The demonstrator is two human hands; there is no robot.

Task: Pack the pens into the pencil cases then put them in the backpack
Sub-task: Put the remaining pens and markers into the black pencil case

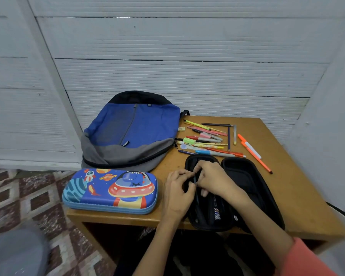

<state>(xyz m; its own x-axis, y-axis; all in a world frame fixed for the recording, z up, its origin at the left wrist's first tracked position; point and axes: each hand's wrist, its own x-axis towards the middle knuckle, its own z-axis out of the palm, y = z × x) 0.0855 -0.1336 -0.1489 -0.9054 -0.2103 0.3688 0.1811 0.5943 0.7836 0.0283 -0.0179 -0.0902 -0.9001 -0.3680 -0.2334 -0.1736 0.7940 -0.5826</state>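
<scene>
Most pens are lying loose at centre right. Our right hand is pinching one pen into the black case; our left hand is curling alongside, and we cannot tell its hold.

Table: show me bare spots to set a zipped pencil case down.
Widest patch: the right side of the table, between the open black case, the two orange pens and the right edge. A narrow strip lies between backpack, space-print case and black case. Crowded: the pen pile beside the backpack, and front centre, where left hand and right hand work in the black case.
</scene>
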